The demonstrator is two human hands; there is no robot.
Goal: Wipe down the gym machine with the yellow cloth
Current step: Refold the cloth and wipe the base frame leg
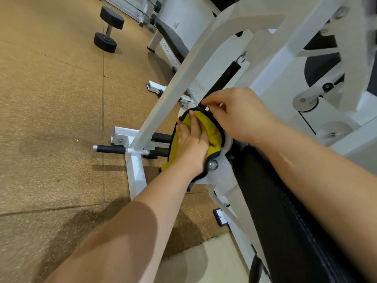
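Note:
The yellow cloth [213, 133], edged in black, lies draped over a round white pivot plate of the white gym machine [183, 78]. My left hand [190, 146] presses flat on the cloth with its fingers stretched out. My right hand [238, 115] is just above and to the right, its thumb and fingers pinching the cloth's black top edge. A bolt [212, 165] shows at the plate's lower edge, beside my left wrist. The black padded seat [285, 221] runs down to the lower right.
A black dumbbell [109, 29] lies on the brown cork floor [51, 119] at the upper left. A black-gripped bar [111, 149] sticks out left from the machine's base frame. More white frame parts and a pulley [305, 101] crowd the upper right.

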